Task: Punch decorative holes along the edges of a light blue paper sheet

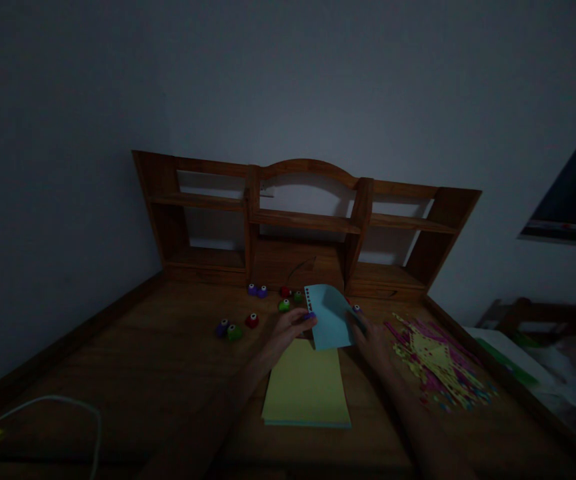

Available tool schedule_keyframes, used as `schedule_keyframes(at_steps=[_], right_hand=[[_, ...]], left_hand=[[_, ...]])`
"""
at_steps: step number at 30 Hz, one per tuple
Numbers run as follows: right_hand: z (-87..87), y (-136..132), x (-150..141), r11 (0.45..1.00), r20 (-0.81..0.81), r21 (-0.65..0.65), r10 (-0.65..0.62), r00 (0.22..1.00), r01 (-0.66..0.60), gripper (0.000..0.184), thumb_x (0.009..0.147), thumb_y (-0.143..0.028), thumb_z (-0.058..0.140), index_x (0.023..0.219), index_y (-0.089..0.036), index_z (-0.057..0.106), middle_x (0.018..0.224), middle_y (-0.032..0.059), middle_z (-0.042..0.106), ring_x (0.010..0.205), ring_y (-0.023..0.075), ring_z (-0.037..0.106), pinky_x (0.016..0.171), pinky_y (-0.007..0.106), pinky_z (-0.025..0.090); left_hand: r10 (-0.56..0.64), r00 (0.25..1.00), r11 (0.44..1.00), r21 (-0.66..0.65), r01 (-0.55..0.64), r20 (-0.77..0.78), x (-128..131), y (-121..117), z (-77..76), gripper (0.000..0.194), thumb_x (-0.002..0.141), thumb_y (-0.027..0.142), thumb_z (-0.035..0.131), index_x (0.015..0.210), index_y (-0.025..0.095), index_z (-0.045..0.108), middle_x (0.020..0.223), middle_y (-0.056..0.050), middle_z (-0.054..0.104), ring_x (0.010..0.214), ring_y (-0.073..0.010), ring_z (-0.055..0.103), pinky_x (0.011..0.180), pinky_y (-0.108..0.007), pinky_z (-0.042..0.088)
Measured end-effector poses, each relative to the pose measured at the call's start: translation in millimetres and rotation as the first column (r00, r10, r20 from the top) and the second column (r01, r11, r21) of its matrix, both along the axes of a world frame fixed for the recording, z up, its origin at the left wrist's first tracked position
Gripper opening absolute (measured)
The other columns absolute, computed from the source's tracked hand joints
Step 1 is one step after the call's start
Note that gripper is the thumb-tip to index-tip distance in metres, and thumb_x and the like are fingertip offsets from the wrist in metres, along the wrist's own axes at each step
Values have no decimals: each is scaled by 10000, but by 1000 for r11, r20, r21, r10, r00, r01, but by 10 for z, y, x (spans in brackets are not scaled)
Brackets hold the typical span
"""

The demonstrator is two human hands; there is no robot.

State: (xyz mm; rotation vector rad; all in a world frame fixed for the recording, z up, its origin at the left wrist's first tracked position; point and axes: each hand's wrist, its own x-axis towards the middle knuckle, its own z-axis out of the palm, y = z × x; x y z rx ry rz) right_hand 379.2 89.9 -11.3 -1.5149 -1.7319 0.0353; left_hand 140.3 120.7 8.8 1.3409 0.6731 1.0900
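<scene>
A light blue sheet of paper is held up above the desk, with a row of small punched holes down its left edge. My left hand is closed round a small purple craft punch at that edge. On the opposite side my right hand grips the sheet's right edge, its fingers partly hidden. Below the sheet lies a stack of yellow paper, with blue showing at its bottom edge.
Small punches stand about the desk, among them a red one, a green one and a purple one. To the right spreads a pile of punched paper strips. A wooden shelf backs the desk; a white cable lies front left.
</scene>
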Motion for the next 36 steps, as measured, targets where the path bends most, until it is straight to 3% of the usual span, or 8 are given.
schedule_keyframes(at_steps=[9, 19, 27, 36], right_hand=[[-18, -13, 5, 1000, 54, 13, 4, 999, -4, 399, 887, -316, 403, 1183, -159, 620, 876, 110, 713, 681, 241, 664, 597, 283, 465], [-40, 11, 9, 1000, 97, 7, 4, 995, -5, 414, 862, -286, 384, 1181, -164, 619, 845, 103, 716, 694, 231, 671, 602, 263, 465], [44, -55, -39, 1000, 158, -13, -25, 987, 27, 408, 855, -264, 405, 1190, -170, 616, 784, 90, 713, 675, 226, 668, 601, 257, 453], [-88, 24, 12, 1000, 157, 0, -19, 987, 19, 428, 859, -281, 381, 1202, -154, 603, 783, 97, 704, 631, 231, 651, 558, 274, 455]], left_hand=[[-24, 999, 1000, -14, 25, 20, -13, -8, -14, 333, 707, 382, 730, 966, 181, 674, 1063, -122, 657, 896, -246, 629, 800, -361, 495], [-40, 999, 996, -75, 41, 18, -14, 13, -9, 369, 634, 420, 775, 906, 184, 694, 1007, -126, 675, 878, -262, 632, 790, -380, 499], [-60, 998, 996, -68, 60, 0, -52, 13, -25, 366, 657, 414, 754, 908, 155, 692, 992, -127, 674, 860, -257, 640, 796, -387, 501], [-23, 1000, 999, -48, 22, -22, -65, 4, -23, 322, 670, 415, 745, 883, 178, 699, 963, -122, 683, 859, -263, 635, 763, -373, 499]])
